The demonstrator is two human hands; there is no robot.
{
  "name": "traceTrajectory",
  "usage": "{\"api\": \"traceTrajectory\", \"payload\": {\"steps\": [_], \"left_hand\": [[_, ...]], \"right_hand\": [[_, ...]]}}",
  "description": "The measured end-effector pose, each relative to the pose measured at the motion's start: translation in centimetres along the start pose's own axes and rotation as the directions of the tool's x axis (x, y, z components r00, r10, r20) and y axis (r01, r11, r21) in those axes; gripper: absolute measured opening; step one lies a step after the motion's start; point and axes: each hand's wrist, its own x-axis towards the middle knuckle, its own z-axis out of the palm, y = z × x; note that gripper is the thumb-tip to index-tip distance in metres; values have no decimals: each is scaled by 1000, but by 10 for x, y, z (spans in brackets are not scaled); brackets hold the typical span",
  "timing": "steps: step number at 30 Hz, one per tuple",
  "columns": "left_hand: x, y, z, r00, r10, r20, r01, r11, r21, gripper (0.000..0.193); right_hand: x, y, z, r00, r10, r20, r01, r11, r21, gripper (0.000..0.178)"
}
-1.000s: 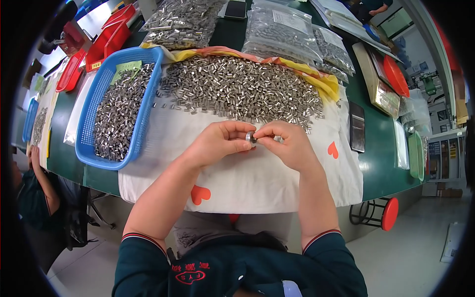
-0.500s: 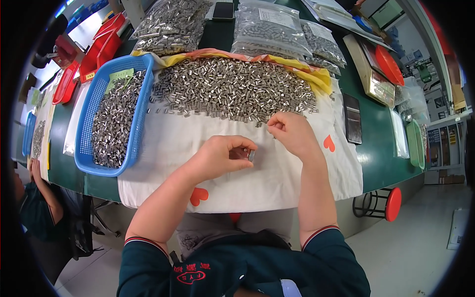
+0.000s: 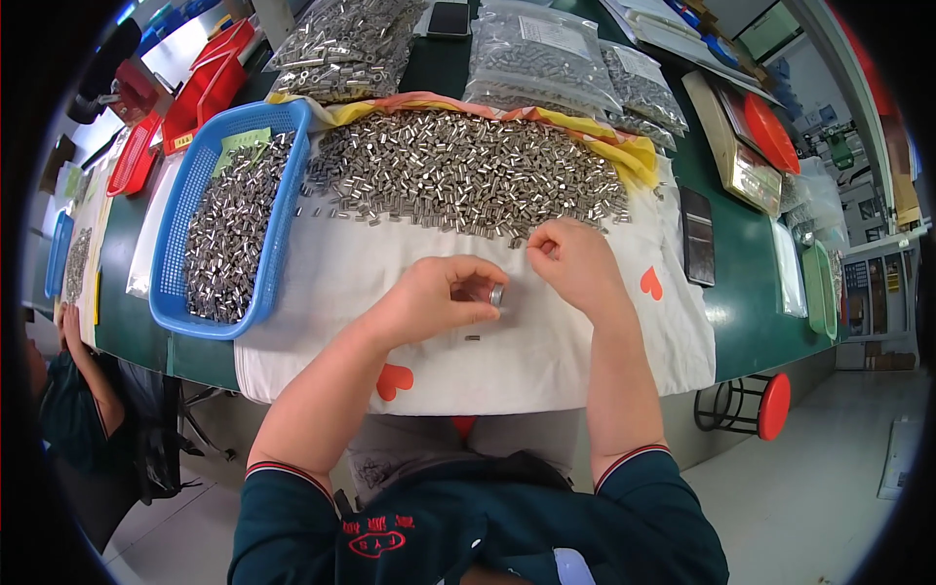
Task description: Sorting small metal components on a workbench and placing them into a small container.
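Can't see whether the right hand (image 3: 577, 263) pinches anything; that metal-filled bag (image 3: 341, 49) runs off the top edge!

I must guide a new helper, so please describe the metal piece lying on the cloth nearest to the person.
A heart-printed white cloth covers part of the green table. On it, just to the near side of the left hand, lies a small silvery cylinder. Unlike the similar pieces in the big pile farther back, it lies alone.
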Motion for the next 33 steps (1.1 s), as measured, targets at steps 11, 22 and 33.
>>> {"api": "traceTrajectory", "payload": {"steps": [11, 22, 33], "left_hand": [[7, -2, -9, 988, -15, -154, -54, 899, -434, 36], [8, -8, -7, 972, -25, -232, -49, 950, -307, 34], [5, -2, -4, 989, -101, -103, 67, 953, -294, 34]], "right_hand": [[-4, -16, 8, 997, -81, -10, 63, 692, 719, 8], [-9, -29, 13, 959, -192, -207, 262, 876, 405, 10], [-6, -15, 1, 983, -40, 178, -90, 741, 666, 11]]}}
